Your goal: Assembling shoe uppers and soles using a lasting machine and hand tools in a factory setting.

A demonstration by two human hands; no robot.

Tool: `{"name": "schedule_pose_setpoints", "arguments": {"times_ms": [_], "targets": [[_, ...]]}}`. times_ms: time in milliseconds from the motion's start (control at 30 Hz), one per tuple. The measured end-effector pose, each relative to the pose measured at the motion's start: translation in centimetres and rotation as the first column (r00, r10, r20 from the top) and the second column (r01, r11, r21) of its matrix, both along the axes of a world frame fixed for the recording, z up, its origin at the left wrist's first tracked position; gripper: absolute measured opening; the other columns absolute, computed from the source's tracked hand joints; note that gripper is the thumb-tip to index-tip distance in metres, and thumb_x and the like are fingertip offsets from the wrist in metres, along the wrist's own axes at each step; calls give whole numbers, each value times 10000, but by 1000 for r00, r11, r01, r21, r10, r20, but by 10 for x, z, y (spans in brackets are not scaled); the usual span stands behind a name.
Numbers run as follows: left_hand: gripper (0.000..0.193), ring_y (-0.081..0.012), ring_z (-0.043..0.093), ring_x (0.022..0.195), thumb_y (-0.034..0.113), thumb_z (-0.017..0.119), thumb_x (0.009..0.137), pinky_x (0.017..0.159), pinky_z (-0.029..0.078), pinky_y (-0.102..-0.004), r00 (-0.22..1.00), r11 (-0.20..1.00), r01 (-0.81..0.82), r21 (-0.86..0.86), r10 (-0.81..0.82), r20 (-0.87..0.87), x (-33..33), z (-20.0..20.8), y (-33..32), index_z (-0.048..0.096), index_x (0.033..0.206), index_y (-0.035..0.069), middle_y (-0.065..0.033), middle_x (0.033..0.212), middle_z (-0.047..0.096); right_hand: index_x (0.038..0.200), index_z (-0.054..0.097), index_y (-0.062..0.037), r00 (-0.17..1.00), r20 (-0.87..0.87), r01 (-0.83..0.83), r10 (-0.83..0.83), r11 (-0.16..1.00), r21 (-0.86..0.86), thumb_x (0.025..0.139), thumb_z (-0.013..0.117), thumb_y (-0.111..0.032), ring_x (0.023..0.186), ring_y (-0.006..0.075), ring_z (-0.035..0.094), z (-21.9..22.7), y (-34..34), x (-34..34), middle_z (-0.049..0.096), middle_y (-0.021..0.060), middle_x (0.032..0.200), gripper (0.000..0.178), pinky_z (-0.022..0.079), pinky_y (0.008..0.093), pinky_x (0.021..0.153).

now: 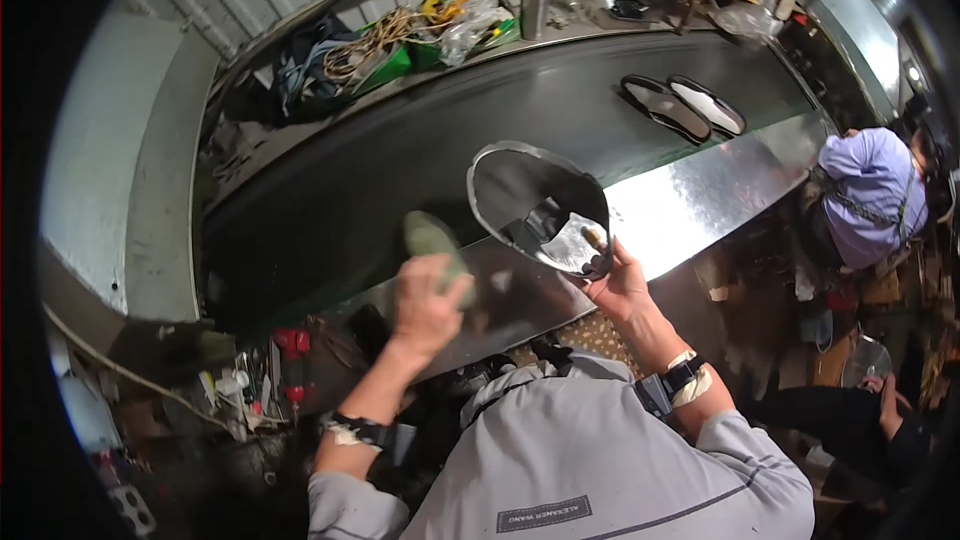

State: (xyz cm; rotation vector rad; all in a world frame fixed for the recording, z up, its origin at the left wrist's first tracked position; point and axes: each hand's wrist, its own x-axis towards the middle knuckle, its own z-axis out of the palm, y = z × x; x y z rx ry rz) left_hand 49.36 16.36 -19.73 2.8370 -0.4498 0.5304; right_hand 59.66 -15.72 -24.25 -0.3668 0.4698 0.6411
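Observation:
My right hand (620, 290) grips the lower right side of a dark hollow piece (505, 185) with a wide oval opening and a thin grey rim. Inside show a black part and a shiny pale patch; a small brass-coloured bit sits near my thumb. I cannot tell what kind of thing it is. My left hand (428, 305) is closed around a greenish, rounded flat piece (432, 238), smeared by motion, over the near edge of the bench. The two held pieces are apart.
A dark belt-like surface (350, 190) stretches behind, with a pair of black-edged, sole-shaped pieces (680, 108) on it. A metal strip (720, 185) forms the near edge. Beyond stand a steel flask (535, 5) and green trays (390, 68). A red power tool (293, 360) is lower left; a person (870, 195) sits right.

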Motion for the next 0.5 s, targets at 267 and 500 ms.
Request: {"name": "schedule_pose_setpoints", "arguments": {"times_ms": [267,500], "targets": [[182,-243,492,1140,250,729,782,1056,354,-417,972,961,237,-141,-234,39,-22,-68,-131,731,960,215,-50,1092,604,1331,600,-76,975,213,-73,61,996,49,1032,488,-421,1078,248,635,-6,-31,6,690,71,1152,470,481,480,994],[628,-228,673,961,628,537,944,920,522,-416,767,-681,-641,-355,-560,-311,52,-28,-11,656,1103,32,-89,1054,702,1206,650,-6,305,352,225,885,292,-930,911,727,-268,702,165,578,50,-28,-39,614,52,781,403,471,315,688]]}}
